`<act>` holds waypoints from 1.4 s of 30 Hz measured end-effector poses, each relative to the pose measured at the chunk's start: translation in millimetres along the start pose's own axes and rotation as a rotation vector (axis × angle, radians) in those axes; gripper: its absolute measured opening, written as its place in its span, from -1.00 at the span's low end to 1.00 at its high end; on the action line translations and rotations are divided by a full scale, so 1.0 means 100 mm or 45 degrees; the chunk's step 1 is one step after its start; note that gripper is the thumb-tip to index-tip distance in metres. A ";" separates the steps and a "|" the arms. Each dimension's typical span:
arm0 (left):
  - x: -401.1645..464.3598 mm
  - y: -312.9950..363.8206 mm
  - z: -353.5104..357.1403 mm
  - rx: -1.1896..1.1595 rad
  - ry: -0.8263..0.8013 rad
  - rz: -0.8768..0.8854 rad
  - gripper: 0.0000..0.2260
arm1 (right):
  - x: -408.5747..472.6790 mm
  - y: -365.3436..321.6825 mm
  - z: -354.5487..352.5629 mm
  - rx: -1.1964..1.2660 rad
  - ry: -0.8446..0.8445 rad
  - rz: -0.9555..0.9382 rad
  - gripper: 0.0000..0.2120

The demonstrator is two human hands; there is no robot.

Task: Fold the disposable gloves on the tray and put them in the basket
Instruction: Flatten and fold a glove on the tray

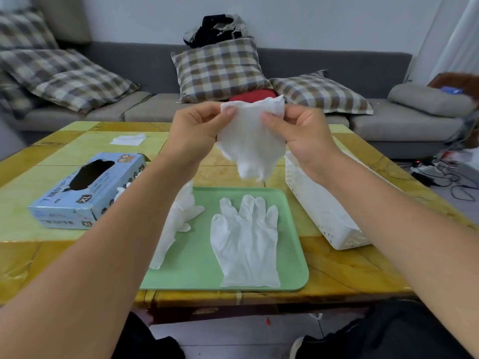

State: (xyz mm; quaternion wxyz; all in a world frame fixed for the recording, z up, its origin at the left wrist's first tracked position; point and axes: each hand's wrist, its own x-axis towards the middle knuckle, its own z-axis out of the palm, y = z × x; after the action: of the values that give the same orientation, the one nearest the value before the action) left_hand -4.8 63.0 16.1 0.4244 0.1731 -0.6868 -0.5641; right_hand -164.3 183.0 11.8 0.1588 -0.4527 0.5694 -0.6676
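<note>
- Raised above the desk, between both hands: a thin white disposable glove (250,141), cuff up, fingers dangling over the far edge of the tray.
- Left hand (197,130) pinching the glove's upper left corner, thumb in front and the other fingers curled behind; grip closed on the film.
- Right hand (302,137) pinching the upper right corner the same way, thumb pressed to the front face (top edge stretched between the two grips).
- Below, on the yellow-green marbled desk (350,260): a pale green rectangular plastic tray (197,257).
- Flat on the tray, right of centre: a second white glove (245,242), fingers pointing away, cuff near the front rim.
- At the tray's left edge: a third, crumpled white glove (173,224), partly hidden behind the left forearm.
- Just right of the tray, on the desk: a white perforated plastic basket (326,211), long and narrow, contents not visible from here.
- Left of the tray: a light blue cardboard glove box marked XL (88,187), oval opening on top, white glove fingers poking out at its right end.
- Farther back on the desk: a small flat white sheet (128,139).
- Behind the desk: a grey sofa (388,73) with checked cushions.
</note>
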 end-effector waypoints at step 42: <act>-0.44 -0.69 -0.35 1.341 -0.730 -0.171 -0.70 | -0.37 0.68 -0.04 -1.063 -0.609 0.263 -0.86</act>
State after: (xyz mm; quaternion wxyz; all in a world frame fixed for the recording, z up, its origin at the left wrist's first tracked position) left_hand 31.0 51.6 -63.8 0.0429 0.2439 -0.9484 -0.1980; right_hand -168.5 191.6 -64.9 0.1555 -0.5594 0.7779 -0.2403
